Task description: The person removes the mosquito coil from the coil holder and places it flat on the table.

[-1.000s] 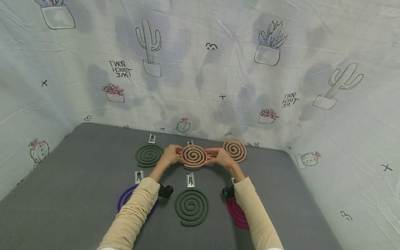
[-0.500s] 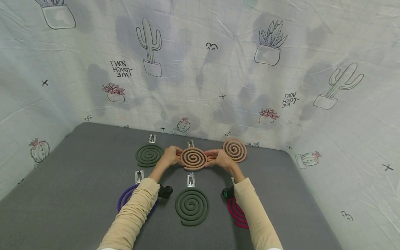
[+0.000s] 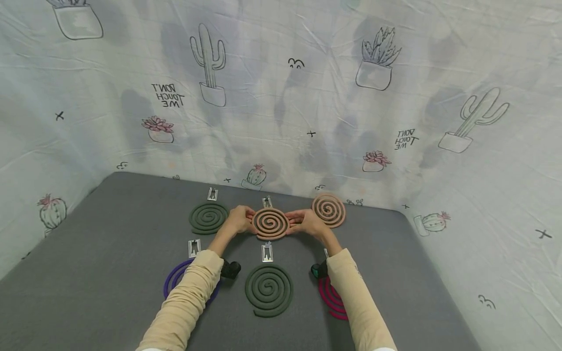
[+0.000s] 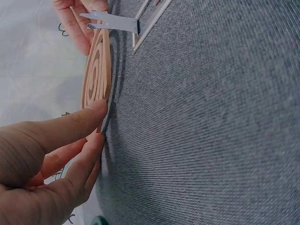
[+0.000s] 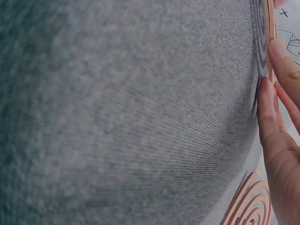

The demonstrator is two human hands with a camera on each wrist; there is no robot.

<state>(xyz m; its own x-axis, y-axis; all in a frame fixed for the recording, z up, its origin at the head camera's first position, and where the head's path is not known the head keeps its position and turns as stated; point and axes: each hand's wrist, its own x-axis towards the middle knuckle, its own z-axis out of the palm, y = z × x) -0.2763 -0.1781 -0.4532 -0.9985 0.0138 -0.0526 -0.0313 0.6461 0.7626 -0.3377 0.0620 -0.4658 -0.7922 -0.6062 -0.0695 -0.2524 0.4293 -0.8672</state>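
My left hand (image 3: 239, 219) and right hand (image 3: 309, 222) hold a tan mosquito coil (image 3: 270, 236) between them, pinching its opposite edges. In the left wrist view the coil (image 4: 107, 70) lies flat, close over the grey cloth, its shadow just beneath it. Left thumb is on the top face, fingers under the rim. The right wrist view has the right thumb and fingers (image 5: 266, 101) at the coil's other edge. Just behind the coil lies a small metal coil stand (image 3: 267, 202), its upturned prong (image 4: 112, 22) near the coil's rim.
Green coils lie at the back left (image 3: 208, 229) and front middle (image 3: 269, 312). A second tan coil (image 3: 328, 225) is beside the right hand. Purple (image 3: 166, 285) and red (image 3: 327, 295) coils are partly under the forearms. Several metal stands (image 3: 267, 253) lie among them; a printed curtain (image 3: 281, 107) surrounds the table.
The tan coil and both hands have come down slightly and a little nearer to me, mostly in the first half second. The other coils and stands stay put.
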